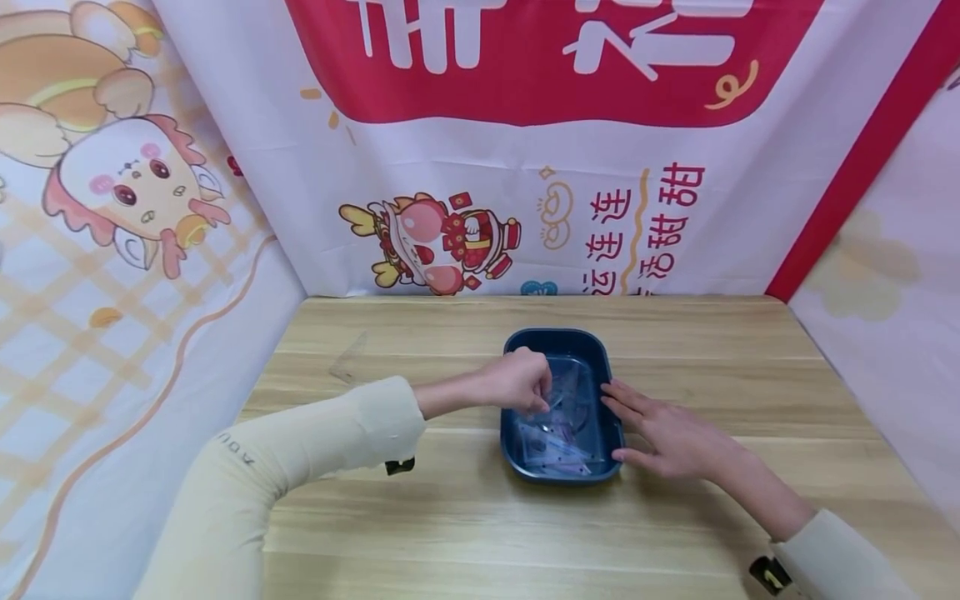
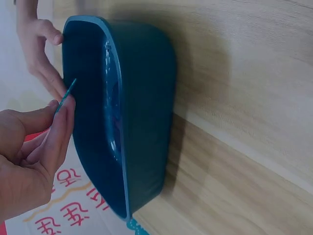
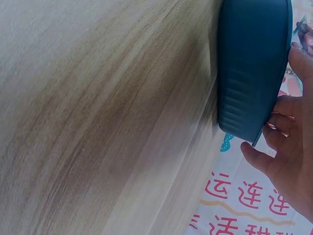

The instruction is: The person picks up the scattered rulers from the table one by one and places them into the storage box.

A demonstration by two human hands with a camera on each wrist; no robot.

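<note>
A dark blue rectangular bin (image 1: 562,480) stands on the table, with several clear flat plastic pieces (image 1: 555,454) lying inside. My left hand (image 1: 521,381) is over the bin's left half. In the left wrist view, its thumb and fingertips pinch a thin transparent plastic piece (image 2: 67,94), seen edge-on above the opening; its full outline is hidden. My right hand (image 1: 678,437) rests with extended fingers against the bin's right rim. From the right wrist view, the fingertips (image 3: 281,122) touch that rim, thumb and fingers spread along it.
Left of the bin, a clear set square (image 1: 348,358) lies on the wooden table (image 1: 420,517). Printed cloth hangs behind the table (image 1: 450,150) and along both sides.
</note>
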